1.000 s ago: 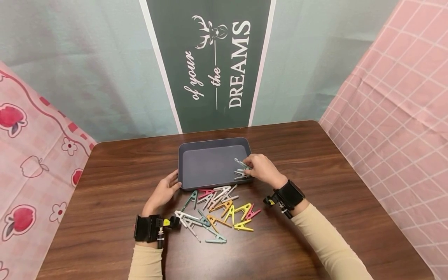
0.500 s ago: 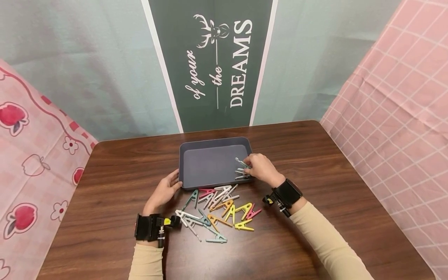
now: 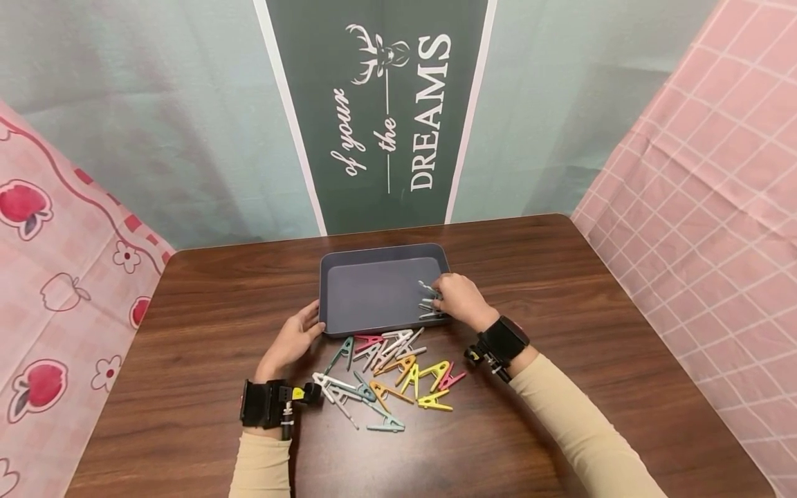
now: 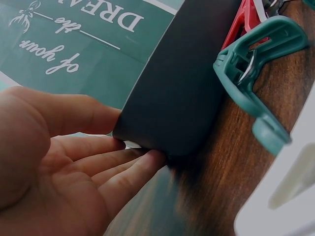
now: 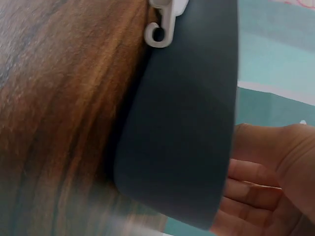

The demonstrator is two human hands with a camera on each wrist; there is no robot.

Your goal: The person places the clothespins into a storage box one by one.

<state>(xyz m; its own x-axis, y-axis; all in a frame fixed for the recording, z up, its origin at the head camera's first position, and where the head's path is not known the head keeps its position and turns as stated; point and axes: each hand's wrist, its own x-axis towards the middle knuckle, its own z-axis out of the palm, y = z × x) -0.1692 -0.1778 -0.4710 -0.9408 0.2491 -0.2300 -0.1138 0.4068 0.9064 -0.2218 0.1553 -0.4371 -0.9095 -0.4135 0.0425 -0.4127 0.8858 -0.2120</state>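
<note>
A dark grey rectangular tray (image 3: 373,297) sits on the table. My left hand (image 3: 295,339) steadies its near left corner; in the left wrist view the thumb (image 4: 93,115) touches the rim and fairly straight fingers lie against the outer wall. Inside the tray's right end, my right hand (image 3: 463,301) pinches a pale grey-green clothespin (image 3: 426,286), its far part hidden by the fingers. Another pale clothespin (image 3: 428,315) lies just below it in the tray. The tray wall (image 5: 177,123) hides the fingertips in the right wrist view.
Several clothespins lie loose before the tray, including a dark green one (image 3: 341,354), an orange one (image 3: 387,392), a yellow one (image 3: 434,400) and a pale green one (image 3: 386,423). Patterned cloths (image 3: 697,228) hang behind and beside the wooden table (image 3: 218,311).
My right hand and wrist have shifted slightly left, and the pinched clothespin sits a little lower in the tray. My left hand stays at the tray corner.
</note>
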